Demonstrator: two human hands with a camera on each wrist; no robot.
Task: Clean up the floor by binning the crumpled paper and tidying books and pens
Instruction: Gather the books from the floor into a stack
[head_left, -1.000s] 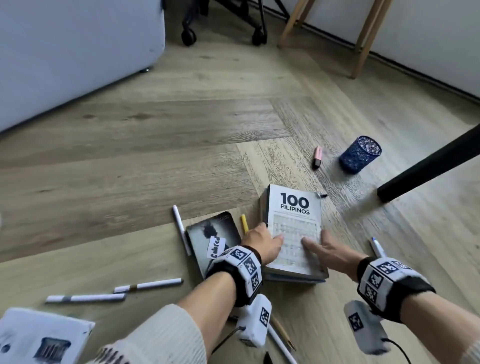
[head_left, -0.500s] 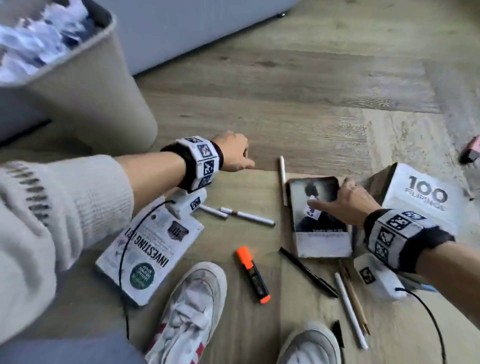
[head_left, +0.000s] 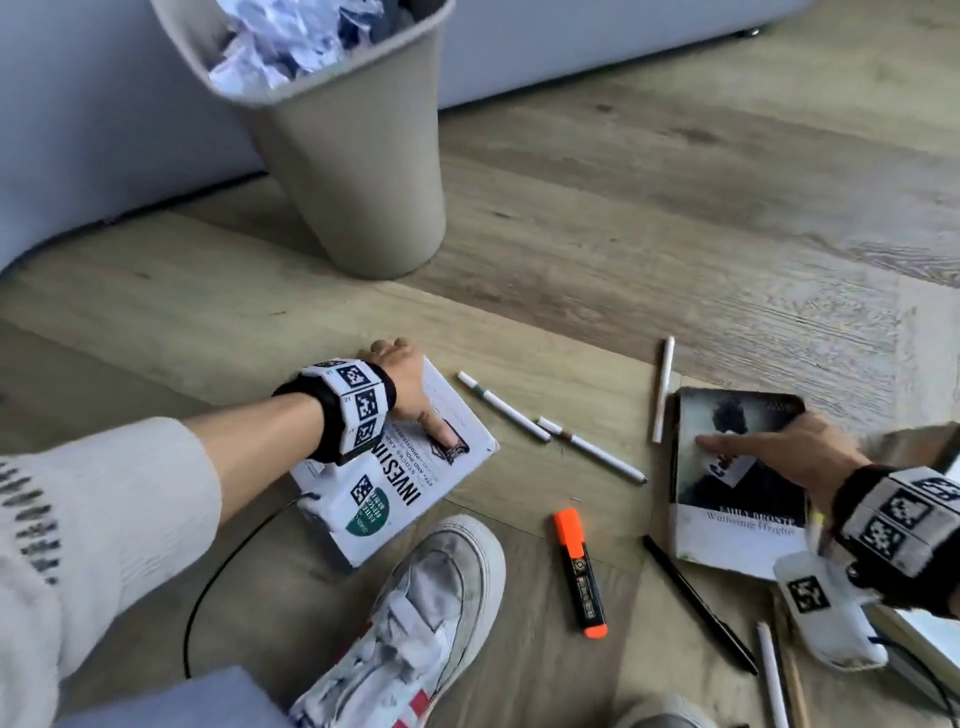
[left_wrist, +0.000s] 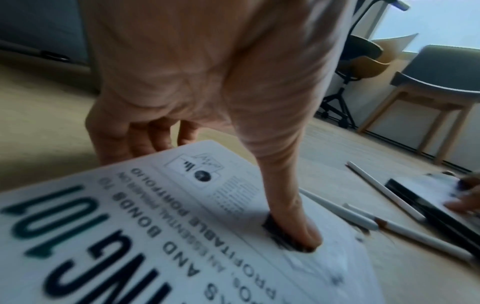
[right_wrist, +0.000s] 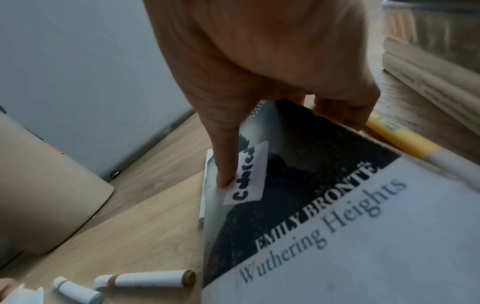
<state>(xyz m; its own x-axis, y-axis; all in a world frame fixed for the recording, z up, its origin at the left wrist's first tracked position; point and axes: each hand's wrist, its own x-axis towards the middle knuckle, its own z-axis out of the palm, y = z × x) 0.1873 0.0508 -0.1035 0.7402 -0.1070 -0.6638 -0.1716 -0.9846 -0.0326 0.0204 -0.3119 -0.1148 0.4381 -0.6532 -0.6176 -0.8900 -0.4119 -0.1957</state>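
Note:
My left hand (head_left: 415, 389) grips the white "Investing 101" book (head_left: 415, 488) lying on the wood floor. Its thumb (left_wrist: 288, 209) presses the cover and its fingers curl round the far edge. My right hand (head_left: 769, 444) pinches the dark "Wuthering Heights" book (head_left: 737, 525): the thumb (right_wrist: 223, 164) is on the cover and the fingers hook its right edge. Between the books lie three white pens (head_left: 504, 408), an orange highlighter (head_left: 579, 571) and a black pen (head_left: 696, 603). The beige bin (head_left: 363, 171) stands behind, holding crumpled paper (head_left: 291, 36).
My white shoe (head_left: 415, 613) sits just below the white book. More books (right_wrist: 428, 72) lie stacked right of the dark one, with a yellow pen (right_wrist: 400, 139) beside it. A white pen (head_left: 771, 675) lies at the lower right. Grey furniture (head_left: 78, 130) backs the bin.
My left hand came down from above the floor onto the white book and took hold of its far edge. My right hand stayed on the dark book. The view swung left.

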